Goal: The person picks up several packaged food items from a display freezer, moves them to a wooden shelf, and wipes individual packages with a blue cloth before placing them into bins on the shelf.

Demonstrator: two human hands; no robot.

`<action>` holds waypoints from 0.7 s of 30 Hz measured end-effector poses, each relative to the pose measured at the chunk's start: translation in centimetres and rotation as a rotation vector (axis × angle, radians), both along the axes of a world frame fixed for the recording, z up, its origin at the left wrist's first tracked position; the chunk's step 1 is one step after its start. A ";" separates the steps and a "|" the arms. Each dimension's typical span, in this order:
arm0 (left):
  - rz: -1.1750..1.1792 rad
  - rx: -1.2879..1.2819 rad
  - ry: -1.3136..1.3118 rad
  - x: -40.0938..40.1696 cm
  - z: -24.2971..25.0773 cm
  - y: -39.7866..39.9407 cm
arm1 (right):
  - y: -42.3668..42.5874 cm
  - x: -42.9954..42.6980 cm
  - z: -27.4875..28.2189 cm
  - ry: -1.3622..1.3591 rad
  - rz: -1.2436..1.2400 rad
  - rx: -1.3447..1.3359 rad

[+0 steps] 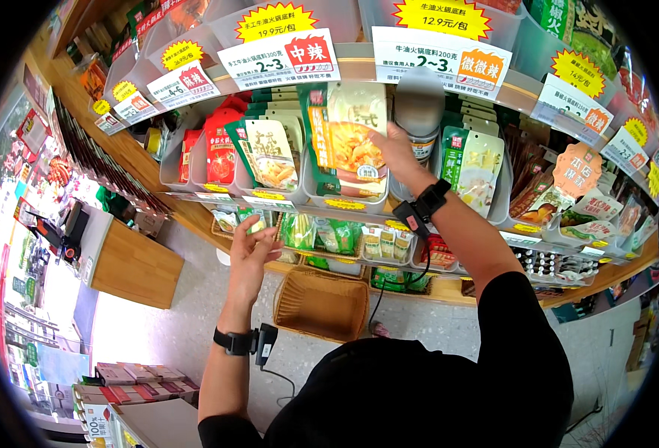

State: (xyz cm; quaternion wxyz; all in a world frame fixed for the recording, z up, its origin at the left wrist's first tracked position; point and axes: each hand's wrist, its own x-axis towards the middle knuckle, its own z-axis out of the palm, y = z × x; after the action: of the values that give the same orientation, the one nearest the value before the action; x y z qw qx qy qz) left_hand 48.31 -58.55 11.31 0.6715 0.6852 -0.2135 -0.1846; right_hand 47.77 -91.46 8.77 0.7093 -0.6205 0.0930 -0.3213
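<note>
My right hand (399, 151) grips the right edge of a cream and orange food pouch (352, 134), which stands upright over a clear plastic bin (343, 204) of similar pouches. My left hand (253, 246) is raised in front of the shelf edge with fingers apart and slightly curled, holding nothing. Left of the held pouch, a bin has cream pouches with green edges (273, 154), and beside it are red tomato-picture pouches (221, 148). To the right stand round tubs (422, 148) and more green and cream pouches (472, 168).
Price signs (279, 59) hang along the upper shelf. Lower down are baskets of green packets (298, 231) and an empty wicker basket (321, 302) near the floor. A wooden counter (136, 263) stands left; stacked boxes (139, 383) are at the lower left. Cables hang from both wrist devices.
</note>
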 end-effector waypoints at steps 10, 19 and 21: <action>0.124 -0.014 0.094 -2.3 -2.7 5.2 | 1.2 1.5 -0.6 0.482 -0.186 -0.559; 0.189 -0.060 0.142 -3.1 -4.5 8.1 | 2.4 0.1 1.4 0.118 -0.486 -0.881; 0.203 -0.065 0.151 -3.3 -4.6 8.4 | 2.6 -0.1 2.2 0.218 -0.555 -1.221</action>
State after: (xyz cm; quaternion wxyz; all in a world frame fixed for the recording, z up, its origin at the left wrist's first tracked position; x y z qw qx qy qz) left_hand 44.97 -50.11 6.72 0.7228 0.6652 -0.0978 -0.1599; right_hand 47.69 -88.90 10.92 0.1097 -0.8916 0.1217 -0.4221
